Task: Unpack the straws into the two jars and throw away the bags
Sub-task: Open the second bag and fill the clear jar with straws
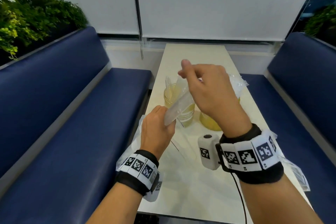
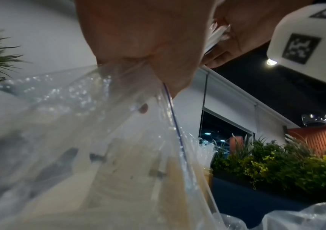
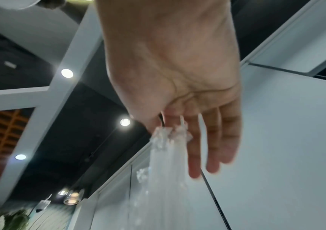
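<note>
My left hand grips the lower end of a clear zip bag, whose blue zip line shows on the bag in the left wrist view. Above it, my right hand pinches a bundle of clear-wrapped straws between thumb and forefinger, the other fingers straight. Both hands hover over two yellowish glass jars. The left jar holds a few straws. The right jar is mostly hidden behind my right hand, with crinkled wrapped straws rising from it.
The jars stand on a narrow pale table between two blue benches. Empty clear bags lie on it: one at the left edge, one flat near me, a labelled one at the right edge. Plants stand behind the left bench.
</note>
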